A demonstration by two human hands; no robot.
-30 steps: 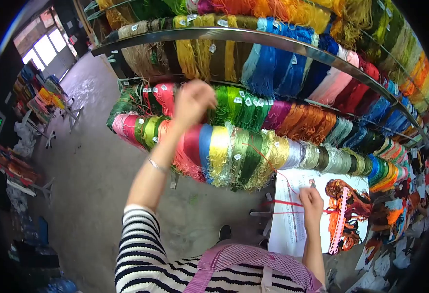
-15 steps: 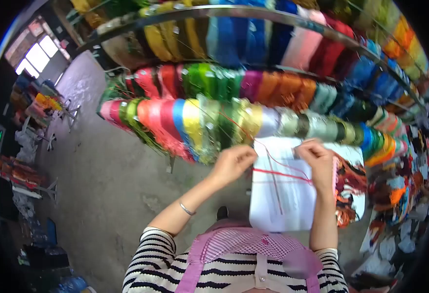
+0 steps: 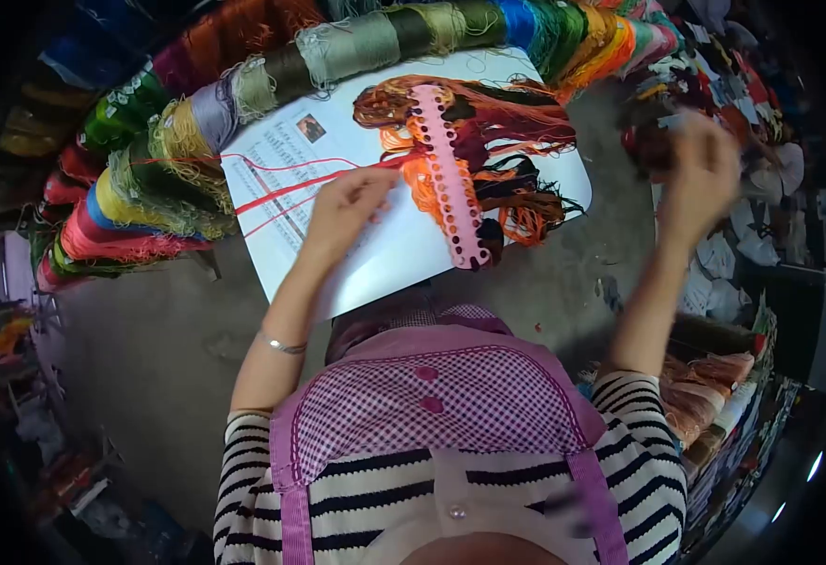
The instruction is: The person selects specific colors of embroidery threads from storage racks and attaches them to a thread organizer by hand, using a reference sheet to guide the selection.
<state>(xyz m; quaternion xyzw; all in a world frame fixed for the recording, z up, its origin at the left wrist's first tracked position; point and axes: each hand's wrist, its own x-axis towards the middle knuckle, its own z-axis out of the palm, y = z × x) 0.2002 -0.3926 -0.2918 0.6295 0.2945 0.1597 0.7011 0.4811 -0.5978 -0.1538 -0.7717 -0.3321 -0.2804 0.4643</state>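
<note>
A white board [image 3: 384, 268] lies in front of me with a printed sheet [image 3: 286, 155] on its left part. On its right part sits a pink strip [image 3: 443, 169] with holes along both edges, and orange, brown and dark red threads [image 3: 516, 118] hang from it. Red thread [image 3: 286, 196] stretches across the sheet to the strip. My left hand [image 3: 349, 209] is over the board beside this thread, fingers loosely bent and apart. Out to the right of the board, my right hand [image 3: 705, 174] is raised, its fingers smeared by motion.
Colourful thread skeins [image 3: 352, 52] hang on a rack along the board's far edge and down the left. More bundles [image 3: 714, 386] are stacked at the lower right. White plastic bags [image 3: 756, 245] are on the right, above the grey floor [image 3: 163, 367].
The view has swung to the right, showing the whole pink strip. My right hand has left the red thread and moved out past the board's right side. My left hand is now over the board.
</note>
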